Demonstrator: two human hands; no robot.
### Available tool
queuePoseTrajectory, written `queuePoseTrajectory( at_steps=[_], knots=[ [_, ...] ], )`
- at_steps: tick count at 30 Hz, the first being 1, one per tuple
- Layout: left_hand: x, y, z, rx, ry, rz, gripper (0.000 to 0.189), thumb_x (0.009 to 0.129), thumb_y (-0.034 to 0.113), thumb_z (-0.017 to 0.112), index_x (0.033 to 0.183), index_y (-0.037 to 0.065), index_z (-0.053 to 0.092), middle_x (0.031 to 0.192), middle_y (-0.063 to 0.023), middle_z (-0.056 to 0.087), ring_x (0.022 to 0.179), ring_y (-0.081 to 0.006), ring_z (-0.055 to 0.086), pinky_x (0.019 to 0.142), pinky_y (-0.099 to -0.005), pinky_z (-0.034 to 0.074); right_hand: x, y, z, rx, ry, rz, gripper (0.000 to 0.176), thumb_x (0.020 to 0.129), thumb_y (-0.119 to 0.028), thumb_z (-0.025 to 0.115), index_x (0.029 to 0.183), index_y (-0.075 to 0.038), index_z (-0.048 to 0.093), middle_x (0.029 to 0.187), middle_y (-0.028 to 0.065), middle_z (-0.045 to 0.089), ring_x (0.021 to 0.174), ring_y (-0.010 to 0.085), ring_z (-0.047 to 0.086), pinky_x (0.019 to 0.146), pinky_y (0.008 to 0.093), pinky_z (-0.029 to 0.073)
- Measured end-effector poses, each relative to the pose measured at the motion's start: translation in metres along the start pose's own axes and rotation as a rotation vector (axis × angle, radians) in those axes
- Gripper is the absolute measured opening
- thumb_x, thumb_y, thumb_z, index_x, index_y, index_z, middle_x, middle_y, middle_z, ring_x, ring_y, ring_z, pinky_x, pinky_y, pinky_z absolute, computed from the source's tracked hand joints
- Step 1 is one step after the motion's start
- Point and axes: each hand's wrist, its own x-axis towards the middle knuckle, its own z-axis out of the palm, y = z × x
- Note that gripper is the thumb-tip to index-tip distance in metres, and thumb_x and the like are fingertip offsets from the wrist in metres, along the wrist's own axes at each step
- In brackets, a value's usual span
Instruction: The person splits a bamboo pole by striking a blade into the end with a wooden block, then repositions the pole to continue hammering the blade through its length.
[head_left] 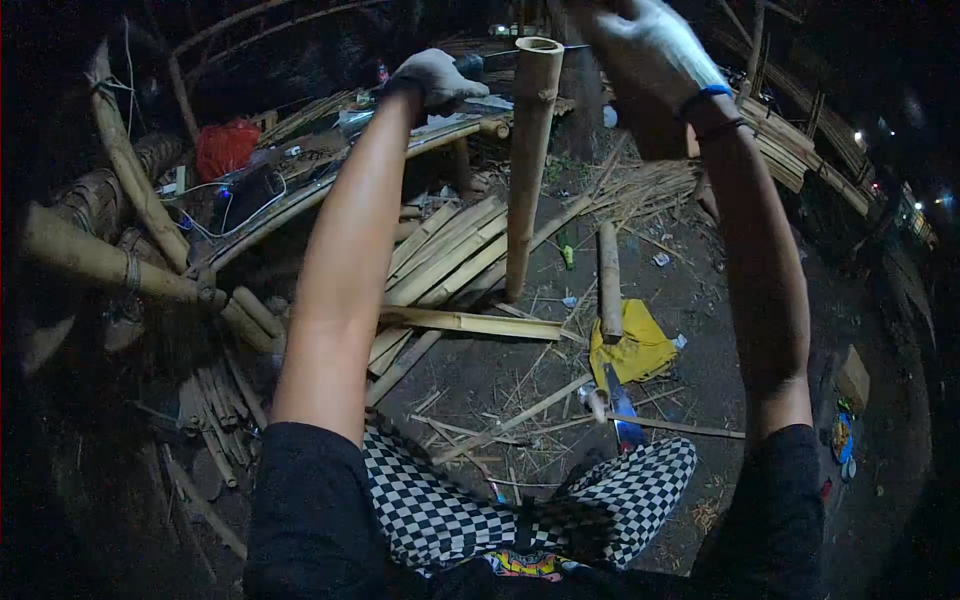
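Note:
My left hand [436, 80], in a pale glove, is closed around the dark handle of a long-bladed knife [500, 52]. The thin blade crosses at the top rim of an upright bamboo pole [532, 150], its tip showing on the right side. The pole stands on the ground in front of me, its hollow end facing up. Raised to the right of it is my gloved right hand [645, 45], curled and partly cut off by the top edge. A dark brown block [655, 125] shows just below that hand, seemingly gripped by it; its shape is blurred.
Split bamboo lengths [450, 255] lie left of the pole. A short bamboo piece [609, 280] rests against a yellow cloth or bag [640, 345]. Near my knees is a blade-like tool [625, 415]. A bamboo bench [340, 180] and a red bag [226, 150] are at left.

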Motion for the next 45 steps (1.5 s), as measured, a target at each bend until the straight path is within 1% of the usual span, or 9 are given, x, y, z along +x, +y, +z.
queuePoseTrajectory(
  at_steps=[6, 9, 13, 25, 26, 31, 34, 36, 45],
  knots=[
    [0.017, -0.013, 0.002, 0.207, 0.096, 0.054, 0.081, 0.055, 0.072, 0.074, 0.093, 0.001, 0.071, 0.098, -0.0189, 0.069, 0.09, -0.0299, 0.068, 0.085, -0.0397, 0.052, -0.016, 0.008, 0.032, -0.188, 0.125, 0.214, 0.074, 0.088, -0.034, 0.062, 0.149, -0.018, 0.022, 0.127, 0.0225, 0.054, 0.104, 0.0311, 0.061, 0.09, 0.041, 0.051],
    [0.02, -0.021, 0.004, 0.15, 0.066, 0.077, 0.05, 0.071, 0.048, 0.068, 0.093, 0.003, 0.072, 0.094, -0.0192, 0.069, 0.091, -0.0304, 0.067, 0.084, -0.0377, 0.052, -0.042, 0.048, 0.105, -0.344, 0.079, -0.221, 0.064, 0.09, -0.031, 0.057, 0.147, -0.024, 0.027, 0.119, 0.0228, 0.06, 0.103, 0.0362, 0.063, 0.089, 0.0449, 0.052],
    [0.015, -0.032, 0.014, 0.355, 0.278, 0.121, 0.033, 0.074, 0.031, 0.063, 0.088, 0.003, 0.073, 0.087, -0.0183, 0.07, 0.081, -0.0284, 0.069, 0.078, -0.0367, 0.053, -0.047, 0.004, 0.088, -0.174, -0.245, 0.174, 0.07, 0.085, -0.034, 0.063, 0.145, -0.022, 0.03, 0.114, 0.023, 0.062, 0.099, 0.0375, 0.063, 0.084, 0.0454, 0.052],
    [-0.002, -0.031, 0.002, 0.251, 0.144, 0.054, 0.07, 0.064, 0.07, 0.07, 0.076, 0.002, 0.072, 0.076, -0.0146, 0.069, 0.073, -0.0261, 0.067, 0.076, -0.0363, 0.052, -0.03, -0.03, 0.037, -0.695, 0.019, 0.082, 0.041, 0.092, -0.033, 0.058, 0.125, -0.009, 0.056, 0.11, 0.0171, 0.065, 0.097, 0.0286, 0.064, 0.089, 0.0405, 0.052],
    [-0.002, -0.034, 0.005, 0.292, 0.173, 0.064, 0.072, 0.063, 0.072, 0.068, 0.078, 0.002, 0.073, 0.079, -0.0155, 0.07, 0.077, -0.0269, 0.068, 0.077, -0.0373, 0.052, -0.045, -0.016, 0.067, 0.017, 0.243, -0.001, 0.047, 0.091, -0.031, 0.057, 0.134, -0.014, 0.048, 0.11, 0.0184, 0.065, 0.098, 0.0305, 0.065, 0.088, 0.0414, 0.052],
    [-0.016, -0.039, 0.007, 0.355, 0.101, 0.043, 0.04, 0.072, 0.036, 0.061, 0.088, 0.0, 0.07, 0.097, -0.0251, 0.065, 0.093, -0.0364, 0.064, 0.084, -0.0401, 0.051, -0.058, -0.018, 0.089, -0.245, -0.255, 0.162, 0.069, 0.085, -0.031, 0.062, 0.146, -0.028, 0.029, 0.106, 0.0229, 0.065, 0.095, 0.0371, 0.065, 0.084, 0.044, 0.053],
    [0.005, -0.093, 0.031, 0.182, 0.366, 0.331, 0.064, 0.072, 0.061, 0.063, 0.092, 0.0, 0.071, 0.105, -0.0224, 0.066, 0.094, -0.0341, 0.065, 0.086, -0.0378, 0.051, -0.059, -0.041, 0.047, -0.132, -0.136, 0.105, 0.07, 0.088, -0.031, 0.061, 0.148, -0.024, 0.027, 0.132, 0.0172, 0.053, 0.119, 0.0336, 0.053, 0.105, 0.0424, 0.041],
    [-0.011, -0.07, 0.014, 0.132, 0.065, -0.001, 0.078, 0.068, 0.073, 0.062, 0.089, 0.0, 0.072, 0.099, -0.0208, 0.068, 0.092, -0.0325, 0.066, 0.085, -0.0372, 0.05, -0.054, -0.055, 0.0, 0.112, -0.106, 0.057, 0.069, 0.088, -0.027, 0.062, 0.148, -0.021, 0.028, 0.137, 0.0173, 0.048, 0.124, 0.0328, 0.049, 0.107, 0.042, 0.038],
    [-0.023, -0.062, 0.005, 0.043, 0.083, -0.008, 0.057, 0.075, 0.055, 0.071, 0.083, -0.001, 0.069, 0.069, -0.0083, 0.067, 0.054, -0.0149, 0.06, 0.056, -0.0303, 0.049, -0.045, 0.008, -0.04, -0.163, 0.158, 0.127, 0.081, 0.085, -0.021, 0.064, 0.15, -0.019, 0.017, 0.146, 0.0183, 0.034, 0.127, 0.0322, 0.045, 0.105, 0.0408, 0.04]
  ],
)
